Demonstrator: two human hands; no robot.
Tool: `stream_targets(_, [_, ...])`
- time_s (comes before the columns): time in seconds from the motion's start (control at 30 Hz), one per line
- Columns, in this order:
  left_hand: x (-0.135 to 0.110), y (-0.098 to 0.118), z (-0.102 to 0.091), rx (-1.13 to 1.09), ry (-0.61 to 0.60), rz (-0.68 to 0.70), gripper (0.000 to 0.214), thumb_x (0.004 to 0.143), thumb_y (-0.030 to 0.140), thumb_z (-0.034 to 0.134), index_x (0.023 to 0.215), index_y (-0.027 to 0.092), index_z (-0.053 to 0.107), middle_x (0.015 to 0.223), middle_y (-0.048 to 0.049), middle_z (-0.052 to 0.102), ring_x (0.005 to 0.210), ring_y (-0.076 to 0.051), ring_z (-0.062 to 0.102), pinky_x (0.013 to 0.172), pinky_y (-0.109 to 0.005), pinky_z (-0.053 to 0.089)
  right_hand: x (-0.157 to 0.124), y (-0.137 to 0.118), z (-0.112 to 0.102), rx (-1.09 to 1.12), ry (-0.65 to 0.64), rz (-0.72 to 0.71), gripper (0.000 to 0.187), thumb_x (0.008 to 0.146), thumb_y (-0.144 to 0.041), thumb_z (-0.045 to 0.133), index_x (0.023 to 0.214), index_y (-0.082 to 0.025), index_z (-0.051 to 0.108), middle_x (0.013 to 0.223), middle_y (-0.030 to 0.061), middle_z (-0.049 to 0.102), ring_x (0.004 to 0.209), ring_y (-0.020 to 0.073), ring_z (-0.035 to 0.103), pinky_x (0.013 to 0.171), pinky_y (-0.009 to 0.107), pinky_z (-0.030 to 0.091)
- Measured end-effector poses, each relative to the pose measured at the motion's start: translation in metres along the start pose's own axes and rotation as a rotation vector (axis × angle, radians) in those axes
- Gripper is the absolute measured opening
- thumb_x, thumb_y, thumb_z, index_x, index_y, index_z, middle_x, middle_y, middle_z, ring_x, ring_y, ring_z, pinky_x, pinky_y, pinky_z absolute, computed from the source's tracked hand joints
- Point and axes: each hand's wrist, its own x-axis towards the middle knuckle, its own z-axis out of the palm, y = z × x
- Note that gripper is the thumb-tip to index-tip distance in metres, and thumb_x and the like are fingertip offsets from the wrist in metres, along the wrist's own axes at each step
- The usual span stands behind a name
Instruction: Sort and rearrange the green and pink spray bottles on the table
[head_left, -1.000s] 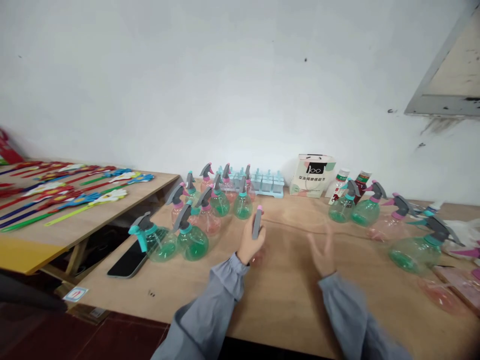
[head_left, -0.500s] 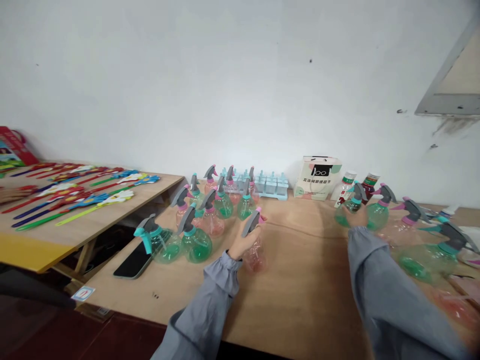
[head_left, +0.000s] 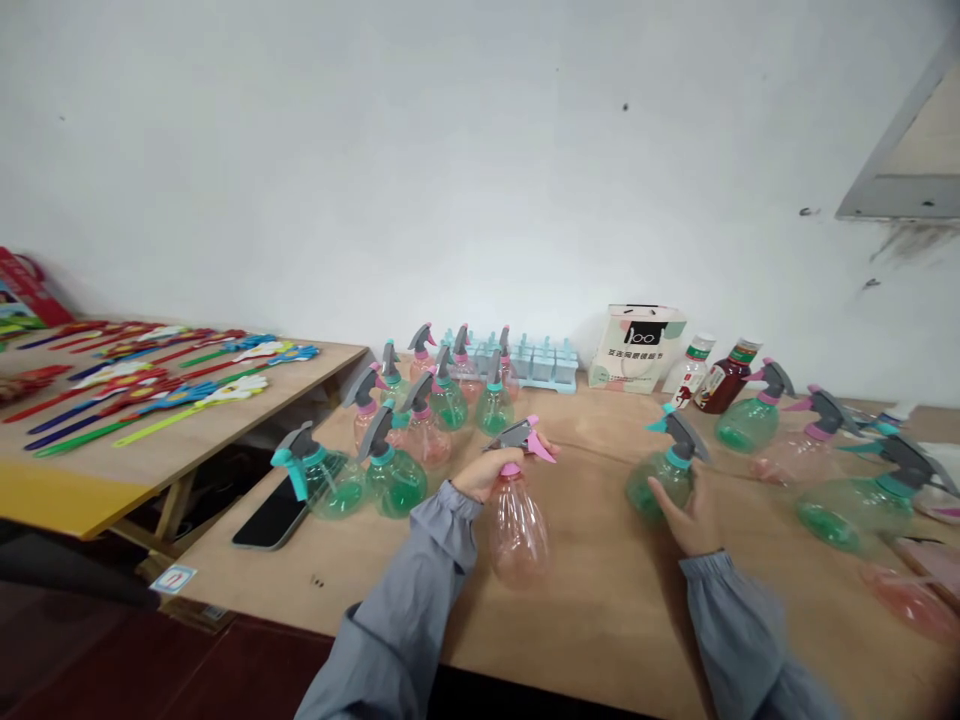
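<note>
My left hand [head_left: 486,472] is wrapped round the neck of a clear pink spray bottle [head_left: 519,535], just under its grey and pink trigger head. On the right, my right hand [head_left: 691,512] has its fingers round the lower side of a green spray bottle [head_left: 652,482] with a grey and turquoise head. To the left stand several green and pink spray bottles in a group, among them a green one [head_left: 399,487] and a pink one [head_left: 424,440]. Further right are another green spray bottle [head_left: 746,424] and a pink one [head_left: 795,452].
A phone [head_left: 270,515] lies by the left edge. Along the wall are a light blue mould rack [head_left: 551,370], a paper bag [head_left: 634,352] and two labelled bottles. The left table [head_left: 82,485] holds colourful hand-shaped sticks; a person's hand [head_left: 30,385] is there.
My right hand has drawn the green spray bottle leftward and nearer, away from the right group. The pink bottle in my left hand has moved slightly nearer, its trigger turned to the right.
</note>
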Motion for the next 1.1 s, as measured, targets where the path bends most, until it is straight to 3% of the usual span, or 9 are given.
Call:
stream_targets(0.17, [-0.001,0.0,0.007,-0.042,-0.067,-0.017,0.057,0.057,0.018,0.058,0.114,0.017,0.065,0.118,-0.0136,0.07,0.055,-0.007,0.054,0.039,-0.017,0.017,-0.025,-0.026,-0.007,0.035,0.038,-0.035,0.06,0.078,-0.053,0.067,0.123,-0.017,0.054,0.114,0.013,0.061,0.109,0.0305,0.059,0.098,0.053,0.046])
stream_targets(0.4, [0.008,-0.006,0.011,-0.034,-0.03,-0.092,0.045,0.05,0.017,0.054,0.093,0.013,0.067,0.089,-0.0069,0.074,0.038,-0.001,0.03,0.035,-0.018,0.015,-0.031,-0.028,-0.008,0.05,0.029,-0.054,0.058,0.079,-0.051,0.069,0.122,-0.016,0.054,0.11,0.0139,0.06,0.105,0.0305,0.059,0.094,0.054,0.047])
stream_targets(0.53, [0.012,-0.008,0.008,-0.021,0.015,-0.112,0.045,0.05,0.017,0.054,0.093,0.013,0.068,0.084,-0.0056,0.073,0.036,0.0,0.023,0.035,-0.017,0.017,-0.031,-0.028,-0.007,0.048,0.023,-0.058,0.058,0.079,-0.051,0.068,0.123,-0.017,0.053,0.111,0.0134,0.06,0.105,0.0298,0.058,0.094,0.053,0.047])
stream_targets(0.7, [0.012,-0.006,0.009,0.029,0.007,-0.098,0.05,0.055,0.018,0.055,0.103,0.013,0.069,0.098,-0.0092,0.074,0.036,0.001,0.022,0.037,-0.019,0.018,-0.032,-0.027,-0.006,0.04,0.029,-0.079,0.059,0.08,-0.05,0.068,0.125,-0.016,0.051,0.112,0.0141,0.059,0.106,0.0294,0.058,0.093,0.052,0.047])
stream_targets(0.93, [0.016,-0.01,0.008,-0.081,0.066,-0.091,0.036,0.046,0.017,0.055,0.079,0.011,0.067,0.083,-0.0074,0.073,0.04,-0.002,0.033,0.037,-0.016,0.029,-0.032,-0.028,-0.004,0.044,0.022,-0.078,0.058,0.08,-0.052,0.067,0.123,-0.017,0.051,0.109,0.0128,0.06,0.102,0.0278,0.059,0.09,0.05,0.05])
stream_targets(1.1, [0.016,-0.013,0.008,-0.067,0.029,-0.068,0.044,0.05,0.019,0.057,0.092,0.011,0.069,0.087,-0.0085,0.073,0.039,-0.002,0.029,0.034,-0.017,0.016,-0.032,-0.027,-0.004,0.044,0.027,-0.079,0.057,0.079,-0.052,0.067,0.122,-0.018,0.052,0.108,0.0124,0.061,0.102,0.0279,0.06,0.09,0.05,0.05])
